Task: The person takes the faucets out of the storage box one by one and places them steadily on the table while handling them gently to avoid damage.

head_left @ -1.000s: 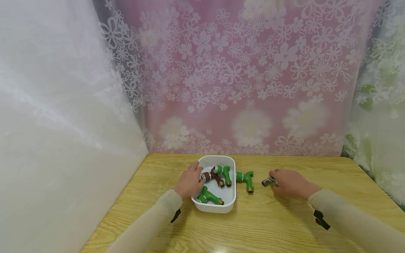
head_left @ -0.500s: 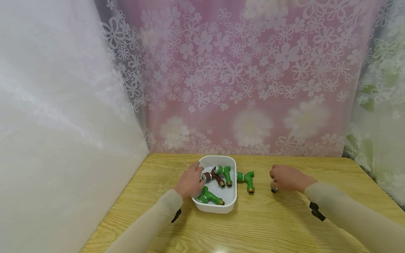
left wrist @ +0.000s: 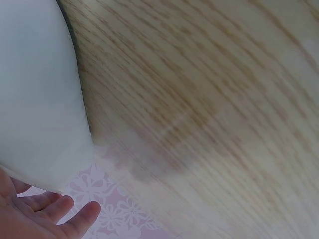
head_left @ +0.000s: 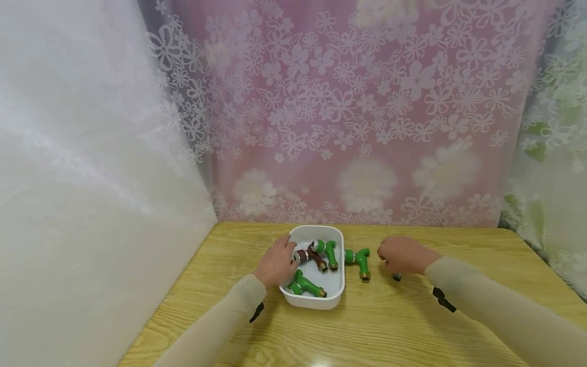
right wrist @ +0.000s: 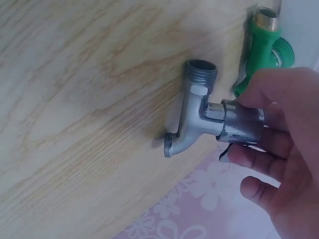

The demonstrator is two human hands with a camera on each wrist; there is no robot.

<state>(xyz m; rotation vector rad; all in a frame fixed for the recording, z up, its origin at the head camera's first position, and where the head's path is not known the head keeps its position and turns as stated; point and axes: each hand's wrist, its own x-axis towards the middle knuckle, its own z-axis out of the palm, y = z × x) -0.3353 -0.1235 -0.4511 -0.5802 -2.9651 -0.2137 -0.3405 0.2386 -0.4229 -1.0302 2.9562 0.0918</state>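
Observation:
My left hand [head_left: 276, 264] grips the left rim of a white plastic tub [head_left: 313, 303]; its fingertips show at the rim in the left wrist view. Inside the tub lie a green tap [head_left: 331, 255] at the back, a brown tap [head_left: 302, 256] partly under it, and another green tap [head_left: 300, 283] nearer the front. My right hand [head_left: 403, 255] is to the right of the tub and pinches a silver tap [right wrist: 192, 119] by its round handle. In the head view the hand hides most of that tap.
A third green tap [head_left: 363, 264] lies on the wooden table [head_left: 376, 326], against the tub's right side and left of my right hand. A pink flowered curtain [head_left: 367, 127] hangs behind the table, and a white sheet [head_left: 91, 178] hangs on the left.
My right hand has moved left with the silver tap, toward the green tap beside the tub, and the tap has turned. My left hand stays on the tub's rim.

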